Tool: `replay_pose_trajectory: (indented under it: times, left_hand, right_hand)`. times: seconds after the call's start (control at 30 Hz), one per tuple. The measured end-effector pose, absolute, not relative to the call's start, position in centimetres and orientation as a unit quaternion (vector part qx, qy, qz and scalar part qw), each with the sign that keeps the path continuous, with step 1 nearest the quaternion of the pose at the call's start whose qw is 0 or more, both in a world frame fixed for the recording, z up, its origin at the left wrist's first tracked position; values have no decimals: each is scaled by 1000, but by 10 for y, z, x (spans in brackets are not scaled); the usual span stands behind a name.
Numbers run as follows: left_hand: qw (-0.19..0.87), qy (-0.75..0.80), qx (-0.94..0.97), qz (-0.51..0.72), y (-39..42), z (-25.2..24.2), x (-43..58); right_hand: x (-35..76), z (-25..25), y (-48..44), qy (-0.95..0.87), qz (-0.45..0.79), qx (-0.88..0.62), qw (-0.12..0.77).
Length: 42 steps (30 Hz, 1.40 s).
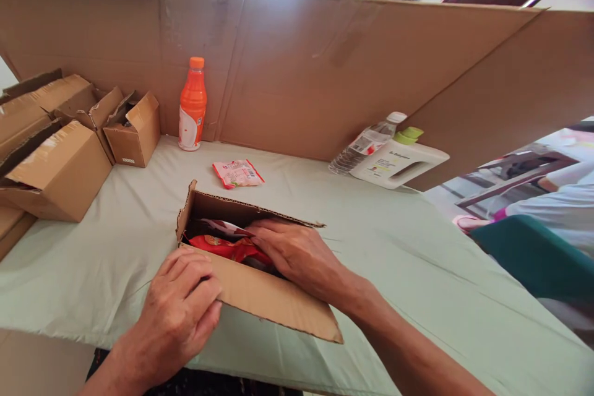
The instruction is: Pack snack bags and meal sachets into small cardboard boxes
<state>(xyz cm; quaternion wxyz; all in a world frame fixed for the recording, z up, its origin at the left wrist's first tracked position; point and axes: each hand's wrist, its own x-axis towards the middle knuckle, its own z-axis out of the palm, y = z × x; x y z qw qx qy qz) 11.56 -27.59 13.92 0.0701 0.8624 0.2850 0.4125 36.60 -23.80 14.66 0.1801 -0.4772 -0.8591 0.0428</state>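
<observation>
An open brown cardboard box (260,288) lies on the pale green tablecloth (380,247) in front of me. Red snack packets (227,246) show inside it. My left hand (179,315) is curled around the box's near flap at its left corner. My right hand (297,253) reaches into the box with fingers laid flat on the packets. A single pink and red packet (238,173) lies on the cloth beyond the box.
Several brown cartons (60,142) are stacked at the left. An orange drink bottle (192,105) stands by the tall cardboard screen (297,68). A clear water bottle (364,145) and a white jug (399,161) lie at the back right. A person sits beyond the right edge.
</observation>
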Motion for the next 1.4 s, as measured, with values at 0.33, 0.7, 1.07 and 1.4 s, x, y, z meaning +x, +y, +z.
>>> replay_pose_trajectory:
  times: [0.33, 0.7, 1.07, 1.4]
  left_hand:
    - [55, 302, 863, 402, -276, 141, 119]
    - [30, 310, 863, 397, -280, 138, 120]
    - [19, 313, 860, 403, -286, 138, 120]
    - [-1, 325, 852, 411, -287, 134, 120]
  right_hand:
    - [371, 161, -255, -842, -35, -470, 262]
    - [362, 152, -241, -862, 89, -485, 122]
    - [354, 158, -249, -854, 163, -475, 136]
    - [357, 168, -269, -868, 150, -431, 195]
